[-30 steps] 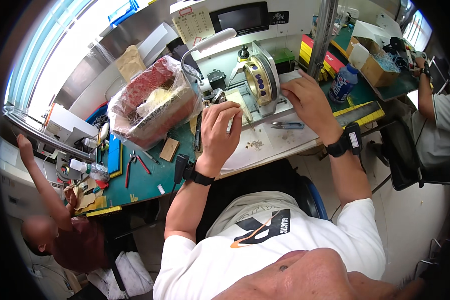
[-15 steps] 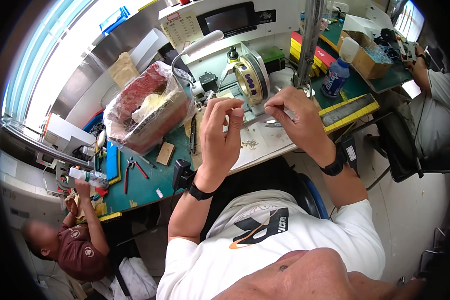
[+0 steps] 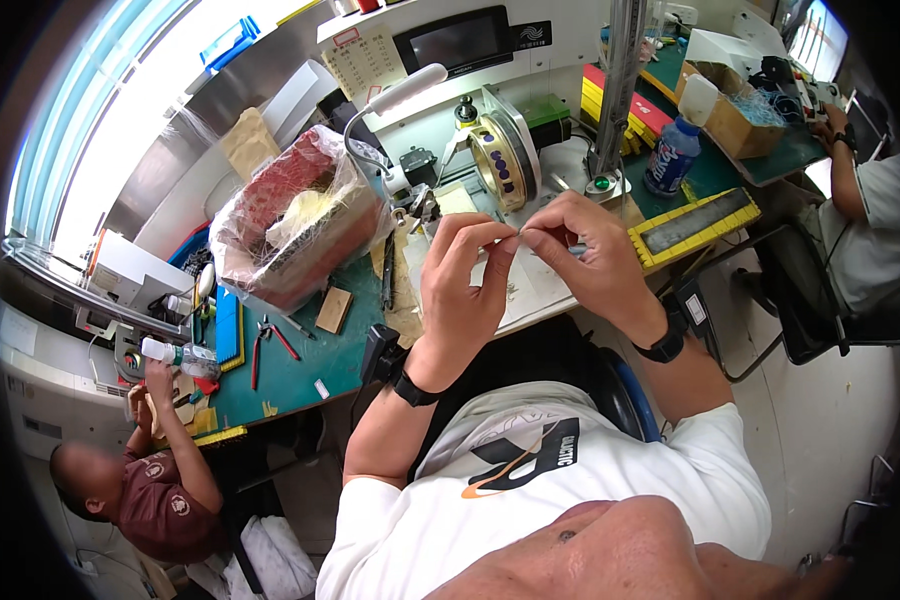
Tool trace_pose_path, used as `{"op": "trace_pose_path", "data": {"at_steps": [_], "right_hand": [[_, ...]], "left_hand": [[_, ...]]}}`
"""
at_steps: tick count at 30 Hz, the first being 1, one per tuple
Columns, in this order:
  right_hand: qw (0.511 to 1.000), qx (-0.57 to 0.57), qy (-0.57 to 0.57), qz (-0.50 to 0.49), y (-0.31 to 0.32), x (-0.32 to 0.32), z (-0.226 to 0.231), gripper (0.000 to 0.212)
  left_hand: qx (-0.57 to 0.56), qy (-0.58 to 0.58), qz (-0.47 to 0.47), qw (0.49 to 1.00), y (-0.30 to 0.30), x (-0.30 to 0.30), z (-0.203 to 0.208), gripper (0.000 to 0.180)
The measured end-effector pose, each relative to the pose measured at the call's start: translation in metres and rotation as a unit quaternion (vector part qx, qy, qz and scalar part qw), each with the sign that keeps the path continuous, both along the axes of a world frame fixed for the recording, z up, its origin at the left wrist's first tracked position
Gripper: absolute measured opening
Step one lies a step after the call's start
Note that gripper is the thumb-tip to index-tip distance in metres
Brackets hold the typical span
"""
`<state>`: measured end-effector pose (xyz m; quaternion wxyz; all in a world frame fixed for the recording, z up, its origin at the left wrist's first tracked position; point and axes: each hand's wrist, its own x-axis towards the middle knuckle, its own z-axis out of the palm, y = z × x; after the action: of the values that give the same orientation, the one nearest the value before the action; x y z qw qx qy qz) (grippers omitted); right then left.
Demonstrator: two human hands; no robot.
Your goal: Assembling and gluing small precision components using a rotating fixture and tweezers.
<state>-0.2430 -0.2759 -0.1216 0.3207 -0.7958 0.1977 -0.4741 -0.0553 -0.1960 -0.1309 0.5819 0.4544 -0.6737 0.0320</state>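
A gold, ring-shaped metal wheel with dark oval marks [image 3: 497, 172] stands in the upper centre of the frame, mounted on a white machine with a dark screen [image 3: 562, 82]. Just below it in the picture, the left hand [image 3: 467, 280] and the right hand [image 3: 598, 265] meet, thumbs and index fingers pinched tip to tip; whether the fingers grasp something small between them, I cannot tell. A white, tube-shaped lamp on a bent stem [image 3: 407, 88] leans over at the upper centre. Left of centre sits an open box with a red lining, wrapped in clear plastic [image 3: 332, 240], and below it a small brown rectangular block [image 3: 334, 310] lies on the green counter [image 3: 292, 385], near red-handled pliers [image 3: 256, 362]. At the upper right, a blue plastic bottle [image 3: 670, 160] stands behind a yellow-edged, grey-centred tray [image 3: 732, 217].
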Motion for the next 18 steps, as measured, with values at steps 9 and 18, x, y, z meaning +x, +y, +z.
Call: {"op": "trace_pose_path", "data": {"at_steps": [9, 18], "right_hand": [[0.980, -0.171, 0.043, -0.088, -0.042, -0.009, -0.016, 0.024], [0.898, -0.144, 0.098, -0.403, -0.141, -0.054, -0.038, 0.020]], "left_hand": [[-0.032, -0.075, 0.044, 0.996, -0.006, 0.006, -0.004, 0.013], [0.037, -0.185, 0.052, 0.981, -0.017, 0.012, -0.012, 0.016]]}}
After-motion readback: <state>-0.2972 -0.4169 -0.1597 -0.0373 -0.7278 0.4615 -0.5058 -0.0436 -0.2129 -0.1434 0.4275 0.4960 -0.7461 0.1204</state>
